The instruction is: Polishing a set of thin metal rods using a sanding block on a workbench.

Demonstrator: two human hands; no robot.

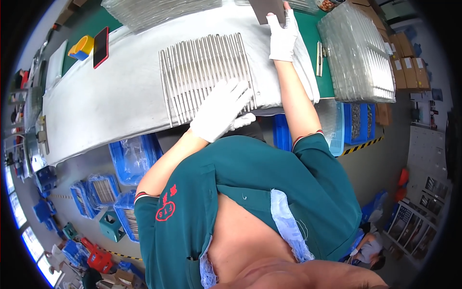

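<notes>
Though slim, rods (pixel 204 62) (under left fingers (pixel 235 94)).

bright windows (pixel 33 242) are seen at lower left — the grey floor (pixel 79 168) is marked with yellow-black tape (pixel 364 146) — pale cabinets (pixel 426 149) are set at far right.

Workbench, green top (pixel 328 86); pale grey cloth (pixel 120 94) covers most of it. On cloth: slim metal rods (pixel 204 65), side by side. At cloth's edge lies red-edged phone (pixel 100 47). On green: yellow roll (pixel 85 44), narrow metal bar (pixel 319 59), stacked clear trays (pixel 353 53).
</notes>
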